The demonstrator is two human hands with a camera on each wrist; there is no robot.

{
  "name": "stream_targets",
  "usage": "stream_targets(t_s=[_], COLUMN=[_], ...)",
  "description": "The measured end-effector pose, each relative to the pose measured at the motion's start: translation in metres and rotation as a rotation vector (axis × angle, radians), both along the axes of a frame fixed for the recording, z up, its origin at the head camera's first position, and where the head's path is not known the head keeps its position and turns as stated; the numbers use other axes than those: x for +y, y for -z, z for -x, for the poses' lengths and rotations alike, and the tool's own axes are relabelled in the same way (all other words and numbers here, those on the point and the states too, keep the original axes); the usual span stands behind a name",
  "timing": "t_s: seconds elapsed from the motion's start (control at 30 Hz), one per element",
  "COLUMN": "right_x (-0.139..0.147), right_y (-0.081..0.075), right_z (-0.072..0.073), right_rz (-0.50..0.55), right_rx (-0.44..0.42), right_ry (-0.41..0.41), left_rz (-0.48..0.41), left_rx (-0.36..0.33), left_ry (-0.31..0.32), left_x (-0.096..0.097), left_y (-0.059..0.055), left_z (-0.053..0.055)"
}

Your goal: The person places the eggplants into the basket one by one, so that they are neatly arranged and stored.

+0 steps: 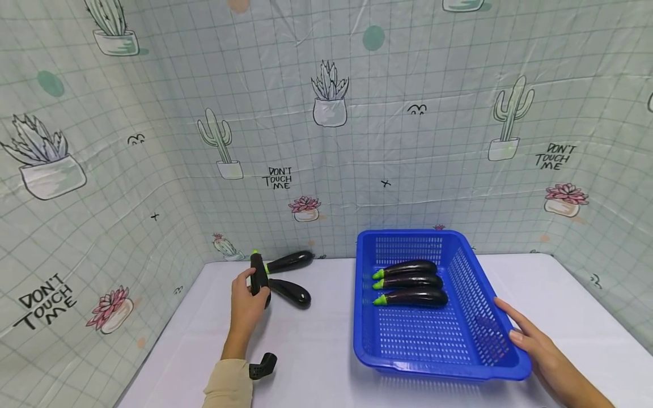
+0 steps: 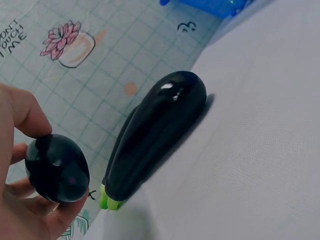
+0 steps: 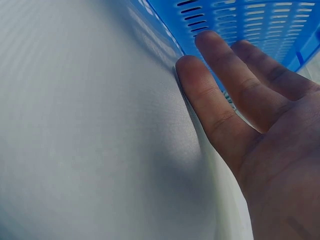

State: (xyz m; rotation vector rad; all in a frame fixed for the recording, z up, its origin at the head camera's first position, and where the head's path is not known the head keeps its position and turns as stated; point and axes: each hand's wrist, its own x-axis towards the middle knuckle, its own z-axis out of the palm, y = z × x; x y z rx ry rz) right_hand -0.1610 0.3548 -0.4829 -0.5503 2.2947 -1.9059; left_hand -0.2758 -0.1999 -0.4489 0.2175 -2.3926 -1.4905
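Eggplant (image 1: pixel 259 272) sits in the person's left grip (image 1: pixel 246 301), at the left of the tabletop (image 1: pixel 316 357); thumb and fingers curl round its body, presumably because the girth suits a one-handed hold. Right grip (image 1: pixel 538 348) grasps nothing: fingers extended, touching the right side of the blue basket (image 1: pixel 433 368), probably to steady it. Three eggplants (image 1: pixel 413 281) lie side by side inside, toward the far end, green stem ends to the left, an arrangement that likely saves space. Farther loose eggplant (image 1: pixel 293 261) and nearer loose eggplant (image 1: pixel 292 292) lie just beside the held one, stem ends toward it. Held specimen: near-black, glossy, bright green tip, rounded end prominent in the left wrist view. Clearance above tabletop: cannot tell.
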Motion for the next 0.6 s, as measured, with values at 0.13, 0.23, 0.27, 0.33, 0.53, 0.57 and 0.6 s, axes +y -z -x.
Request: stream_targets(t_s=[0.13,0.23,0.27,0.33,0.53,0.57,0.6], right_x=[0.0004,-0.0001,-0.0004,-0.0012,-0.0047,-0.0054,-0.006], right_y=[0.001,0.001,0.0006,-0.0006,-0.0043,-0.0046,-0.0046], right_z=[0.0006,0.0005,0.0003,-0.0003,-0.0029,-0.0033,-0.0032], right_rz=[-0.006,-0.005,-0.003,-0.003,-0.035,-0.046,-0.056], right_rx=[0.0,0.01,0.013,0.02,0.048,0.063,0.08], right_ry=[0.006,0.002,-0.001,-0.003,0.039,0.051,0.061], left_rz=[-0.031,-0.048,-0.048,-0.053,-0.061,-0.063,-0.065], left_rx=[0.029,0.055,0.066,0.089,0.133,0.132,0.126], left_ry=[0.008,0.019,0.024,0.035,0.067,0.073,0.077], left_x=[0.0004,0.0006,0.0007,0.0012,0.0037,0.0041,0.0045], left_y=[0.0004,0.0001,-0.0002,-0.0002,0.0012,0.0014,0.0014], left_z=[-0.0006,-0.0014,-0.0018,-0.0021,-0.0028,-0.0029,-0.003])
